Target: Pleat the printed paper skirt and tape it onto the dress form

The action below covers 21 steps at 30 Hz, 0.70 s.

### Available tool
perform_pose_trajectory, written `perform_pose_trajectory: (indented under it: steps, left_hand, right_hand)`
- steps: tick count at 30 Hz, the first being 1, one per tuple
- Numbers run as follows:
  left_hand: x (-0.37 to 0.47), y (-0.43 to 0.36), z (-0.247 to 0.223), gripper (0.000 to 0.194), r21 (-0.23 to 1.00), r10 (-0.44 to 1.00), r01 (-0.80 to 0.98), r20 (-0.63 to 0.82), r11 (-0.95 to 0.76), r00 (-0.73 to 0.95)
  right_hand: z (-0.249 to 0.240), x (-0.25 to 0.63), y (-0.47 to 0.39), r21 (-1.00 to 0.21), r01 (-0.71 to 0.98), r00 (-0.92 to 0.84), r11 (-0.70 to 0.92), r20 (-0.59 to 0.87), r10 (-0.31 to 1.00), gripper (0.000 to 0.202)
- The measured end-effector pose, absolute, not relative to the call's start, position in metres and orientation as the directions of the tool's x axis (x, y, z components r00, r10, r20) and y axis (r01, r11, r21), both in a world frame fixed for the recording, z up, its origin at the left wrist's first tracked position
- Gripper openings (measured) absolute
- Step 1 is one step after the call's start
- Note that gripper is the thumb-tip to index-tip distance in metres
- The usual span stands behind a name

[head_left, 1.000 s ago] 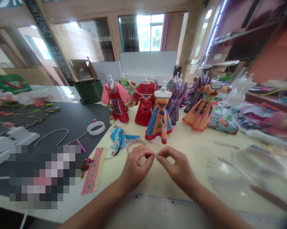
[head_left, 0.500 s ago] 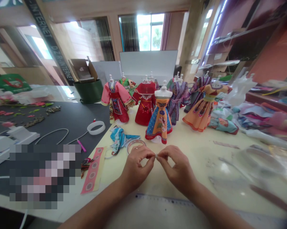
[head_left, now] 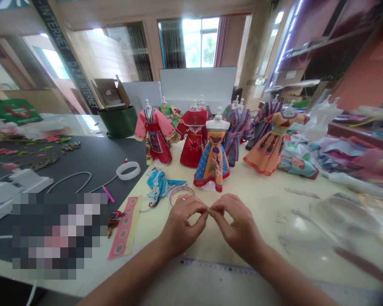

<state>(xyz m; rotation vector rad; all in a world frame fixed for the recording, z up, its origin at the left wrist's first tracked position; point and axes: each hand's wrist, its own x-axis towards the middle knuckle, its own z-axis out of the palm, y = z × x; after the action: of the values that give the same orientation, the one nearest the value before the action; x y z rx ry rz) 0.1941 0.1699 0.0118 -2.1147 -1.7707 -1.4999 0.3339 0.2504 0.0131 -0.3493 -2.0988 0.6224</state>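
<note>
My left hand (head_left: pixel 188 219) and my right hand (head_left: pixel 234 216) meet over the table, each with thumb and forefinger pinched. Between the fingertips is a tiny pale thing (head_left: pixel 208 209), too small to name. Just beyond stands a small mannequin in an orange and blue strapless dress (head_left: pixel 215 161). Behind my left hand lies a roll of tape (head_left: pixel 182 193), partly hidden by the knuckles. A blue patterned cloth piece (head_left: pixel 159 185) is crumpled beside it, and a pink strip with round motifs (head_left: pixel 125 227) lies flat to the left.
More dressed mannequins stand at the back, in a pink robe (head_left: pixel 156 131), a red gown (head_left: pixel 194 136) and an orange dress (head_left: pixel 270 144). Cloth scraps (head_left: pixel 347 157) pile up at right. A ruler (head_left: pixel 219 265) runs along the front; a white tape roll (head_left: pixel 128 171) sits at left.
My left hand has shifted very slightly to the right, its fingertips closer to those of my right hand. Both hands keep their pinch, and the things on the table have not moved.
</note>
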Motion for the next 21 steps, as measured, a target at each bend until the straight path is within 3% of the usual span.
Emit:
perform_pose_trajectory:
  steps: [8,10,21]
  left_hand:
    - [0.1937,0.1699,0.0138,0.010,0.658,0.818,0.683,0.554,-0.317,-0.154]
    - [0.1937,0.1700,0.0142,0.009,0.666,0.821,0.675,0.549,-0.317,-0.156]
    - [0.1921,0.1710,0.0189,0.013,0.812,0.911,0.550,0.359,-0.197,-0.204]
  right_hand:
    - [0.0098,0.3357,0.2501,-0.674,0.007,-0.551,0.739,0.614,0.565,0.003]
    - [0.0095,0.3354,0.2505,-0.702,-0.016,-0.566,0.712,0.594,0.572,0.012]
    - [0.0133,0.3346,0.2510,-0.668,-0.048,-0.578,0.742,0.625,0.525,0.011]
